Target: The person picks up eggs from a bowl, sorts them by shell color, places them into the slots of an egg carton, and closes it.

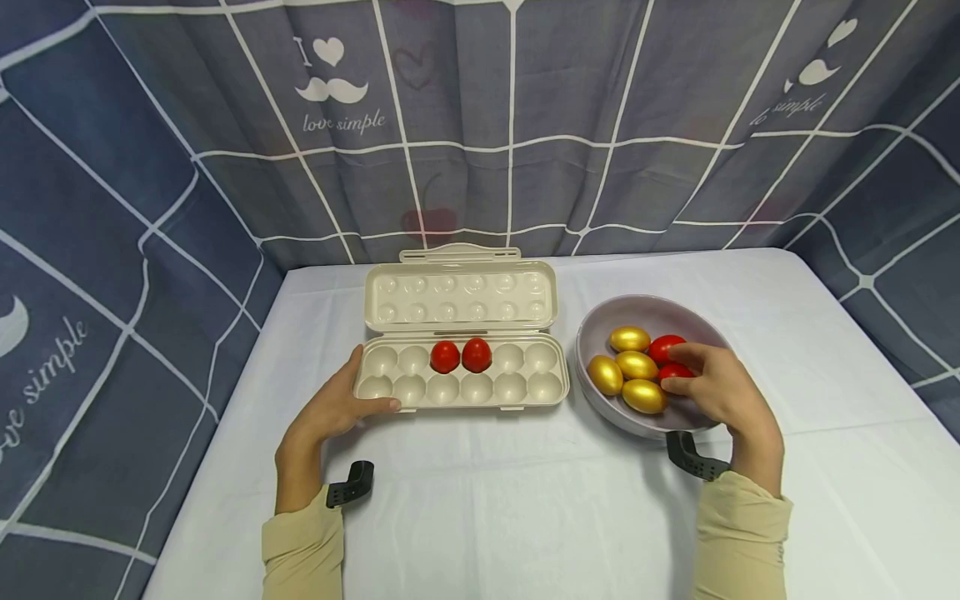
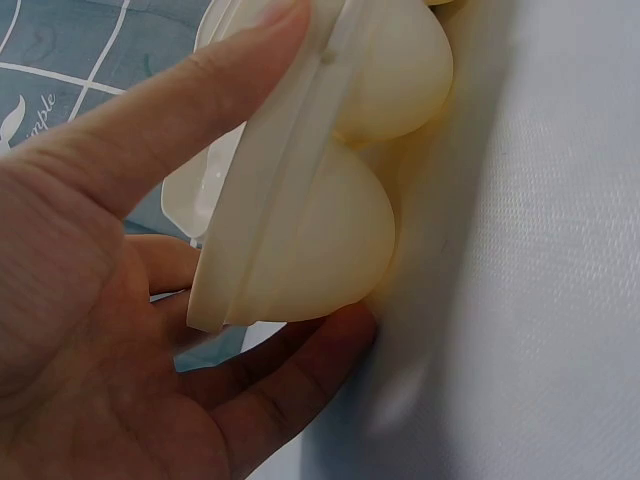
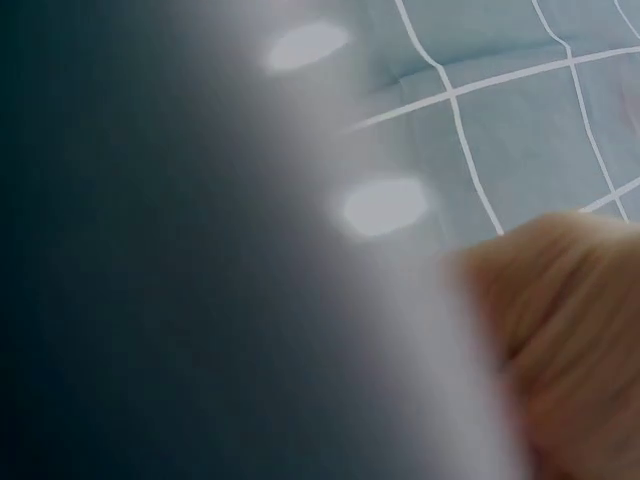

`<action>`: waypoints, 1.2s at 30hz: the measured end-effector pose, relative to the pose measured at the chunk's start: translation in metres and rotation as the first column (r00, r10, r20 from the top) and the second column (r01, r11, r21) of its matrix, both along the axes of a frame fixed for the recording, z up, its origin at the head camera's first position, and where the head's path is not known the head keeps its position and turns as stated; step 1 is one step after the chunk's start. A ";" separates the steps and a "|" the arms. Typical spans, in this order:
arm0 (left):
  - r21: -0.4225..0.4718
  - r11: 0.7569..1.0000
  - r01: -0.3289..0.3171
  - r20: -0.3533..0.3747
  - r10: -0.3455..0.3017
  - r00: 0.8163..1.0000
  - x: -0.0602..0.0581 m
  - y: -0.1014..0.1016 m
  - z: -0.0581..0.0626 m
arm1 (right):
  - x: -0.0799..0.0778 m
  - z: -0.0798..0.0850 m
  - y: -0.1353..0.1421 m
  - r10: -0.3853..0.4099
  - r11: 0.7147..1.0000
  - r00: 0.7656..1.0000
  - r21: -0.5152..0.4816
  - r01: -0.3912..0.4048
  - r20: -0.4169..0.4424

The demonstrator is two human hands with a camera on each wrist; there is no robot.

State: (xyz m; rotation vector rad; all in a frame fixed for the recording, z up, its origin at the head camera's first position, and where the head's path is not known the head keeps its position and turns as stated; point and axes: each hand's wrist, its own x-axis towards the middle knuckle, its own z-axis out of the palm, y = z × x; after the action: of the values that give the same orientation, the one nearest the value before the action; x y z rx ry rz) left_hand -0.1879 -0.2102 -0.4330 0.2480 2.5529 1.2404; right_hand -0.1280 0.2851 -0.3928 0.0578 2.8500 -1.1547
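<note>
An open cream plastic egg carton (image 1: 463, 397) lies on the table, with two red eggs (image 1: 476, 355) side by side in its back row. My left hand (image 1: 337, 404) grips the carton's left end, thumb along the front rim; in the left wrist view, fingers (image 2: 290, 395) curl by the underside of its cups. To the right, a mauve bowl (image 1: 705, 312) holds several golden eggs (image 1: 636, 365) and two red ones. Reaching into it, my right hand (image 1: 723, 387) pinches the nearer red egg (image 1: 673, 372) between thumb and fingers. The other red egg (image 1: 663, 347) lies just behind, partly covered by the fingers.
The carton's lid (image 1: 461, 296) is folded back toward the curtain. A white cloth (image 1: 510, 508) covers the table. Grey checked curtain (image 1: 555, 100) encloses the back and sides. The bowl's blurred wall (image 3: 200, 280) blocks most of the right wrist view.
</note>
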 end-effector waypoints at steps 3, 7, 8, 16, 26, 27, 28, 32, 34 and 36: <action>-0.010 1.000 -0.004 0.008 0.004 1.000 0.000 0.000 0.000 | -0.002 -0.001 -0.001 0.003 0.999 1.000 0.048 -0.003 0.006; -0.019 1.000 -0.007 0.015 0.007 1.000 0.000 0.000 0.001 | -0.003 -0.001 -0.002 0.004 0.992 0.999 0.127 -0.008 0.034; -0.017 1.000 -0.008 0.014 0.008 1.000 0.000 0.000 0.001 | -0.003 -0.001 -0.003 0.005 0.990 0.999 0.144 -0.011 0.043; -0.018 1.000 -0.003 0.002 0.003 1.000 0.000 0.001 0.001 | -0.004 0.001 -0.007 0.029 0.975 0.996 0.218 -0.047 0.084; -0.020 1.000 -0.004 0.000 0.004 1.000 0.000 0.001 0.001 | -0.005 -0.002 -0.008 0.054 0.965 0.996 0.252 -0.069 0.065; -0.021 1.000 -0.004 0.002 0.004 1.000 0.000 0.001 0.001 | -0.005 -0.002 -0.008 0.056 0.965 0.997 0.253 -0.070 0.062; -0.023 1.000 -0.004 0.003 0.005 1.000 0.000 0.001 0.001 | -0.006 -0.003 -0.008 0.057 0.964 0.997 0.256 -0.070 0.058; -0.026 1.000 -0.006 0.006 0.006 1.000 0.000 0.001 0.001 | -0.005 -0.002 -0.007 0.061 0.963 0.997 0.259 -0.072 0.049; -0.023 1.000 -0.005 0.005 0.005 1.000 0.000 0.001 0.000 | -0.006 -0.002 -0.007 0.064 0.962 0.997 0.261 -0.074 0.047; -0.020 1.000 -0.005 0.005 0.005 1.000 0.000 0.000 0.000 | -0.006 -0.002 -0.006 0.067 0.962 0.997 0.264 -0.076 0.044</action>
State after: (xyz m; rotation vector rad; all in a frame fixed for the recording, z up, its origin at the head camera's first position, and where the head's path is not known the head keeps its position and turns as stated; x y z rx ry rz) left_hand -0.1883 -0.2097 -0.4326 0.2340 2.5616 1.2156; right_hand -0.1335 0.2786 -0.3948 -0.0118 2.9282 -0.7449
